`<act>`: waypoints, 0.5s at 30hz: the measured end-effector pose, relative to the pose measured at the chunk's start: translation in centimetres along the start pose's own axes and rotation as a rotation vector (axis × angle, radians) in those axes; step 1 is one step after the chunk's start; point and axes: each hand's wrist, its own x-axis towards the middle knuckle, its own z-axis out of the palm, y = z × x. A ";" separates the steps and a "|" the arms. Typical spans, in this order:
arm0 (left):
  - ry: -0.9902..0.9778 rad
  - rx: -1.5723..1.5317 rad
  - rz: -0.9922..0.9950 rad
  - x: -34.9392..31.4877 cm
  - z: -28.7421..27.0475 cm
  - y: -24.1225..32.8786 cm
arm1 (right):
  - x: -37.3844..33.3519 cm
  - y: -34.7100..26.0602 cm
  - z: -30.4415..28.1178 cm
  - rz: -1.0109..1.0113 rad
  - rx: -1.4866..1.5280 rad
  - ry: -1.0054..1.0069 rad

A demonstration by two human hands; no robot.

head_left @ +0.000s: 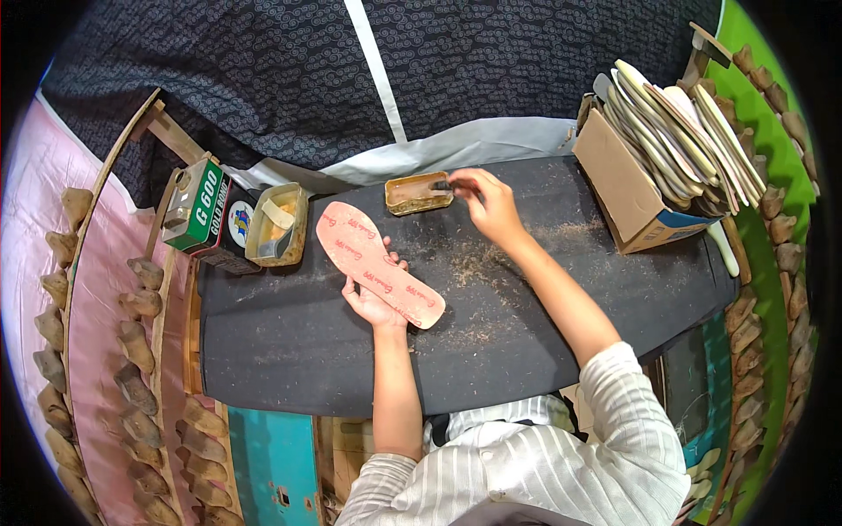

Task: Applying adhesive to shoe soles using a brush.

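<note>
A pink insole [367,256] with red printing on its upper face lies slanted across my left hand [379,305]. The palm supports it from beneath, with fingertips curled at its right edge and the thumb at its left. Farther off, my right hand [488,202] reaches to the right end of a small, shallow, yellowish tray [412,209]. Its fingers are pinched around a small dark piece [439,185] that dips over the tray's rim. Whether this piece is a brush or a scraper cannot be made out.
At left stand a green-and-black metal can [209,210] and a stained plastic tub [300,230] with a pale spreader inside. A cardboard box [618,188] of insoles occupies the right. Brown scraps [478,263] litter the dark table [272,351]. Racks of shoe lasts [140,386] flank it.
</note>
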 end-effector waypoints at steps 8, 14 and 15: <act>-0.113 -0.048 -0.084 0.4 -0.4 -0.3 | 2.8 3.7 3.6 0.005 -0.046 -0.134; -0.125 -0.022 -0.071 0.7 -0.4 -0.3 | 2.3 3.4 3.6 -0.009 -0.024 -0.132; -0.123 -0.023 -0.073 0.7 -0.5 -0.3 | 2.2 3.0 3.4 -0.034 -0.006 -0.112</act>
